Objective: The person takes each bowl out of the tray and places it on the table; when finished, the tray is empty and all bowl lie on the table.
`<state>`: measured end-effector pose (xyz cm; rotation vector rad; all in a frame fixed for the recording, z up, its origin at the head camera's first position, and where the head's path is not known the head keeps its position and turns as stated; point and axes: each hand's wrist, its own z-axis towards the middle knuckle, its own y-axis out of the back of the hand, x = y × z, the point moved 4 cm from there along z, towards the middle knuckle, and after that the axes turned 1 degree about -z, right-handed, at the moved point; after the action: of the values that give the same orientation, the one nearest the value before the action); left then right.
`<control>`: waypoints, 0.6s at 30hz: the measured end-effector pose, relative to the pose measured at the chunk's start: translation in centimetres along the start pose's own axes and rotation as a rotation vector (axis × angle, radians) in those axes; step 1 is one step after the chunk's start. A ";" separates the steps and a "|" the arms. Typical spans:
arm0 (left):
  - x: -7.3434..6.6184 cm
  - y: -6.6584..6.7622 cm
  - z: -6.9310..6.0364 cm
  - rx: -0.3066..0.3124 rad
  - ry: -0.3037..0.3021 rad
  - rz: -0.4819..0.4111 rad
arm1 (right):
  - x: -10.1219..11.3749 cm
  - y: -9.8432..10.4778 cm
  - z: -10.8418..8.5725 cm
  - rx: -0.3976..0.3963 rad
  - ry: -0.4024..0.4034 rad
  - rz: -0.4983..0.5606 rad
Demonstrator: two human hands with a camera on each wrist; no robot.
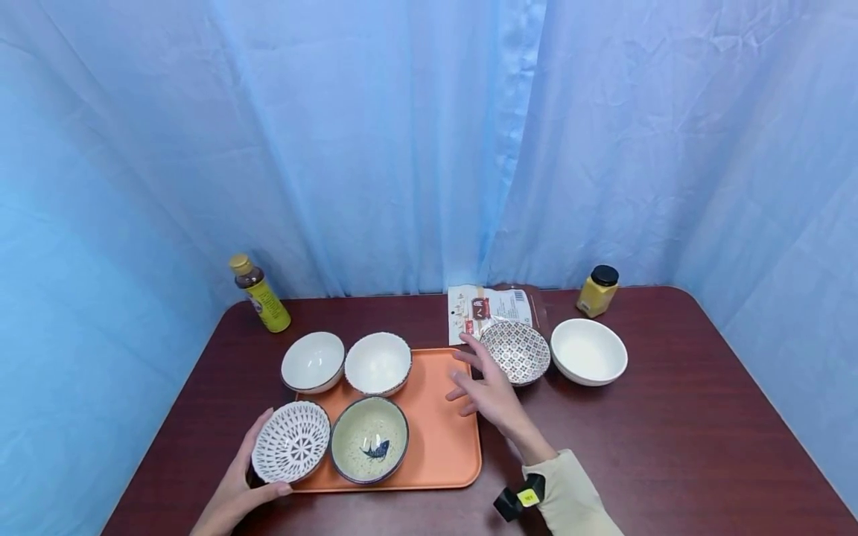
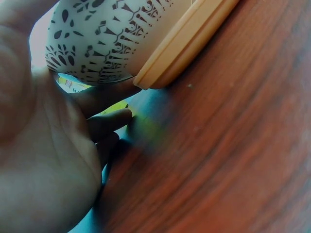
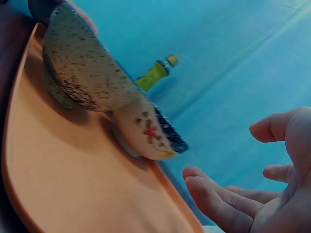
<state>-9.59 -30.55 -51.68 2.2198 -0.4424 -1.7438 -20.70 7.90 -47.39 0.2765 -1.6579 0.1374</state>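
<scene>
My left hand (image 1: 237, 480) holds a white bowl with a dark leaf-like pattern (image 1: 292, 442) at the left front corner of the orange tray (image 1: 442, 447). Thumb and fingers lie round its side; in the left wrist view the patterned wall (image 2: 112, 39) sits against the hand. Beside it on the tray stands a pale green bowl with a blue fish (image 1: 365, 439). Over the tray's right edge hovers my right hand (image 1: 489, 387), fingers spread, holding nothing. Just behind it is a bowl with a small tile pattern (image 1: 516, 353).
Two white bowls, one at the tray's back left corner (image 1: 313, 361) and one on its back edge (image 1: 378, 362). Farther right stands a plain white bowl (image 1: 588, 351). Along the back are a yellow-green bottle (image 1: 267, 299), a printed pouch (image 1: 485, 307) and a black-lidded yellow jar (image 1: 598, 292).
</scene>
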 end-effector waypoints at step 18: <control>0.1 0.0 0.0 0.002 0.021 0.018 | -2.2 -4.4 3.3 0.133 -0.064 0.018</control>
<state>-9.61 -30.58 -51.73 2.2261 -0.4575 -1.7108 -22.49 3.04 -50.25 0.3701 -1.7178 0.2547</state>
